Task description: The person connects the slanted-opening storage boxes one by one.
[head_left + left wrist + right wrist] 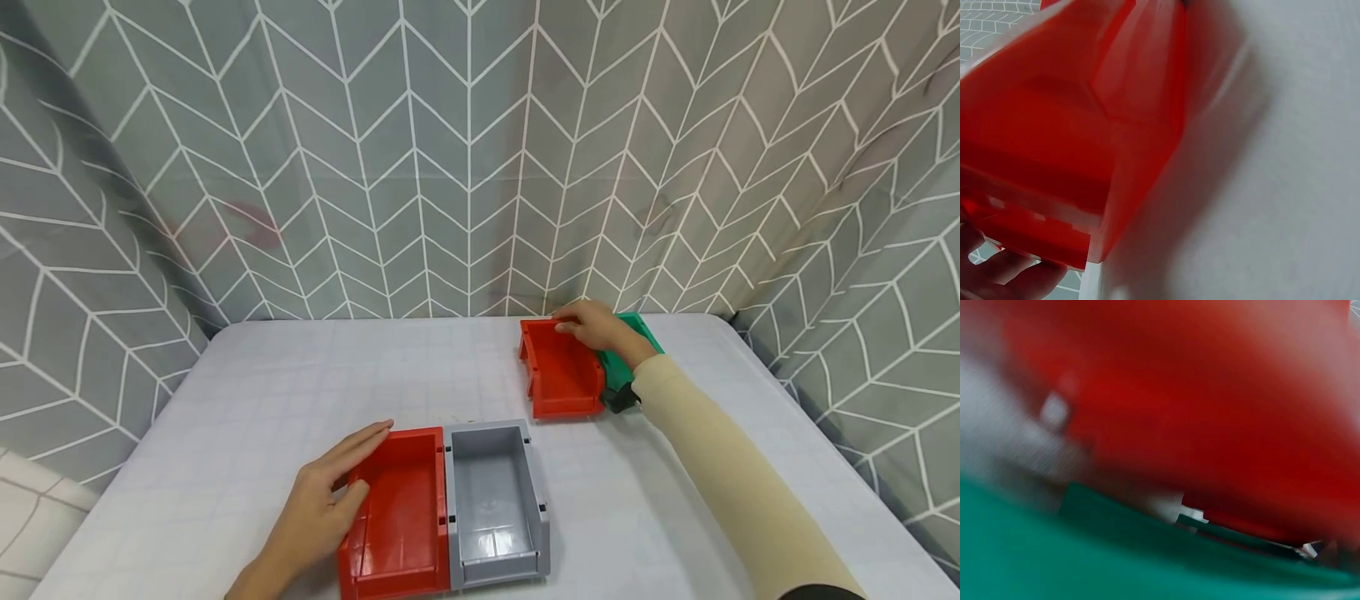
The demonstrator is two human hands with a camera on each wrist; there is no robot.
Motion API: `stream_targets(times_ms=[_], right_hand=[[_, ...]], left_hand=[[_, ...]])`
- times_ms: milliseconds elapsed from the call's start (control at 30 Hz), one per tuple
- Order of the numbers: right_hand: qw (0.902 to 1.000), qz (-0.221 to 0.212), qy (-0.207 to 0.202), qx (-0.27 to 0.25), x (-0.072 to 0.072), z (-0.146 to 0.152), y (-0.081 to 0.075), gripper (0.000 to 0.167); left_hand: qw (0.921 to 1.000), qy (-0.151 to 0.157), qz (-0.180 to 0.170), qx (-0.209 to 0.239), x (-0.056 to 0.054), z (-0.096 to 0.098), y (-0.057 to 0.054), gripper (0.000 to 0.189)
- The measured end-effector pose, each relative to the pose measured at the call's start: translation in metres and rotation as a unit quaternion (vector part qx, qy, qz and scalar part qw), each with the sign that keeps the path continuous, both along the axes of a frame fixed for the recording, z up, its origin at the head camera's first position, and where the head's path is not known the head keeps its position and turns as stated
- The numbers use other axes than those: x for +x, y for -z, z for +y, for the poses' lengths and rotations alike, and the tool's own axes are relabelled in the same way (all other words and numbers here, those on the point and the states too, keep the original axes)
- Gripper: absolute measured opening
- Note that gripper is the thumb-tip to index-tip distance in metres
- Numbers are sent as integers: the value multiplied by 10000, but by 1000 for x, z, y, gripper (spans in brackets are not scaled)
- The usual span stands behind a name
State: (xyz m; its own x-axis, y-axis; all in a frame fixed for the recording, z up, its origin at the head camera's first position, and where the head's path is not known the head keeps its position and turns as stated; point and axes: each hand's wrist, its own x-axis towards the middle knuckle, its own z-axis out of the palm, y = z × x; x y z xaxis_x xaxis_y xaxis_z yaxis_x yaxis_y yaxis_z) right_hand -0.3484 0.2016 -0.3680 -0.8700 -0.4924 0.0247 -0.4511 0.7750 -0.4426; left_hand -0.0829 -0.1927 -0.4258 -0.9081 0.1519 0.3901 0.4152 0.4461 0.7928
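In the head view, my left hand (322, 500) lies along the left wall of the near red bin (397, 517), fingers stretched toward its back corner and thumb at the rim. A grey bin (491, 483) stands right beside it, side against side. Farther back, my right hand (596, 327) grips the far red bin (558, 371) at its back right edge, with fingertips over the rim. The green bin (621, 375) is just to its right, partly hidden under my wrist. Red and green bin walls fill the blurred right wrist view.
All the bins are on a table with a pale cloth (337, 367). A grey curtain with white chevron lines (435, 167) hangs behind the table and along both sides. A small black device (621, 398) sits at my right wrist.
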Motion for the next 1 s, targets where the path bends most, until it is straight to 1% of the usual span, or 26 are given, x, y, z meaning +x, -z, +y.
stream_targets(times_ms=[200, 400, 500, 667, 733, 900, 1000], right_hand=[[9997, 44, -118, -209, 4, 5, 0, 31], [9981, 201, -388, -444, 11, 5, -11, 29], [9968, 292, -485, -564, 17, 4, -18, 26], [9956, 322, -403, -779, 30, 6, -32, 27], [9945, 345, -463, -879, 34, 6, -37, 27], [9897, 465, -793, -1099, 47, 10, -45, 26], [9891, 425, -784, -1171, 59, 12, -49, 26]], left_hand=[[10000, -15, -39, 0, 0, 1, -1, 73], [9999, -127, -84, -39, 0, 0, -1, 72], [9998, -168, -56, -51, 0, -1, -2, 72], [9998, -188, -34, -43, -1, -2, -1, 70], [9998, -187, -34, -29, -1, -3, -1, 69], [9998, -163, -66, -42, -3, -5, 0, 69], [9997, -165, -132, -87, -4, -6, 0, 70]])
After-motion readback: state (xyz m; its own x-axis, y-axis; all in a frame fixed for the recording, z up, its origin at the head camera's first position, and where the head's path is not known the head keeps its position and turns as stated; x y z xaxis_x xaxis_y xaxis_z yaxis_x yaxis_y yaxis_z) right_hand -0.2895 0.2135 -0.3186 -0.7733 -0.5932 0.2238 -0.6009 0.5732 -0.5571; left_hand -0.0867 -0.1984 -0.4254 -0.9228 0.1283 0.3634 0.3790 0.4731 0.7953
